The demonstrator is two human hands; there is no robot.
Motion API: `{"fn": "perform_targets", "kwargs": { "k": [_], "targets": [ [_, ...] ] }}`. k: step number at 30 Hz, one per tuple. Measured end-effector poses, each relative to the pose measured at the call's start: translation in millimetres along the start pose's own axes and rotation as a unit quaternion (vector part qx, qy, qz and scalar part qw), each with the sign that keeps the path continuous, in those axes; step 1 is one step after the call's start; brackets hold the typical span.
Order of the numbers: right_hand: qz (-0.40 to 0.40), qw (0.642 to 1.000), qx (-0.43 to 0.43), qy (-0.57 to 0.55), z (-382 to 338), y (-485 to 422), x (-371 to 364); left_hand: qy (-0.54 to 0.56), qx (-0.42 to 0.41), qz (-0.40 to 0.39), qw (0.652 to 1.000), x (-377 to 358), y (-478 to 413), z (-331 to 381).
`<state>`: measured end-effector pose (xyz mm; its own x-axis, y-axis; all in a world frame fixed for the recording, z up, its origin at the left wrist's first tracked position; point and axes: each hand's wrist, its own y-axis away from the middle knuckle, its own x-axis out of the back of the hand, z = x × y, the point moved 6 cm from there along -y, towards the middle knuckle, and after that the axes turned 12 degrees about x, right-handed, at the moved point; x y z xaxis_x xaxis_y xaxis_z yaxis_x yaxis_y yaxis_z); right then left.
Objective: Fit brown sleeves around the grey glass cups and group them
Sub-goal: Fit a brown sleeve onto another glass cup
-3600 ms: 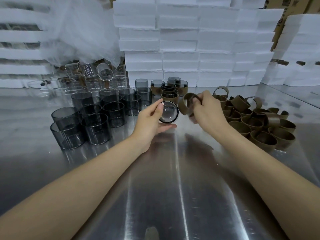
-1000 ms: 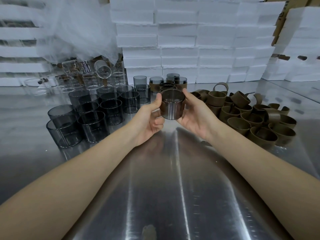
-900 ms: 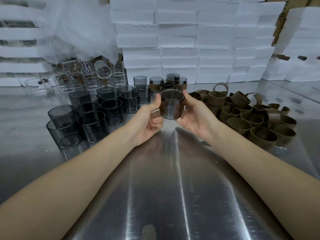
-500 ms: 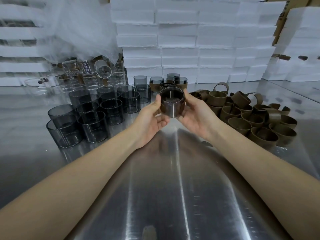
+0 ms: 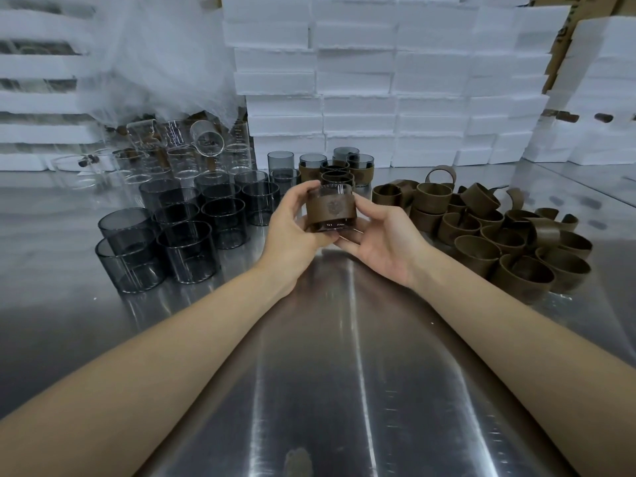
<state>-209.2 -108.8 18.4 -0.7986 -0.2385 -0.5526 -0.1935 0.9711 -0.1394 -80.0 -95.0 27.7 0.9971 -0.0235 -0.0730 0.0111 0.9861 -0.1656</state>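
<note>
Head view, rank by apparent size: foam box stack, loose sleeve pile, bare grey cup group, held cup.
1. Foam box stack.
2. Then loose sleeve pile and bare grey cup group, alike, unranked.
3. Smallest: held cup.

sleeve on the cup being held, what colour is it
Brown, with a faint embossed emblem on its front; the head view shows the sleeve on the cup.

A shiny steel table (image 5: pixel 344 390) carries grey glass cups (image 5: pixel 187 249) left of the fingers (image 5: pixel 300 196), brown sleeves (image 5: pixel 476 251) to their right, and sleeved cups (image 5: pixel 361 169) just beyond.
</note>
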Motion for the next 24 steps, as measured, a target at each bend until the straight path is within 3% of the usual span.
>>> {"fn": "perform_targets", "kwargs": {
  "k": [11,15,19,24],
  "targets": [
    [0.014,1.0,0.0,0.019,1,-1,4,-0.031,-0.018,-0.019,0.999,-4,-1,-1],
    [0.031,0.998,0.02,0.05,-1,-2,9,-0.161,-0.039,-0.014,0.986,-5,-5,-2],
    [0.034,0.996,0.029,0.082,-3,-4,11,-0.324,-0.109,0.0,0.94,0,-9,4],
    [0.039,0.995,0.028,0.082,-4,-4,13,-0.374,-0.136,-0.033,0.917,-3,-8,4]
  ]
}}
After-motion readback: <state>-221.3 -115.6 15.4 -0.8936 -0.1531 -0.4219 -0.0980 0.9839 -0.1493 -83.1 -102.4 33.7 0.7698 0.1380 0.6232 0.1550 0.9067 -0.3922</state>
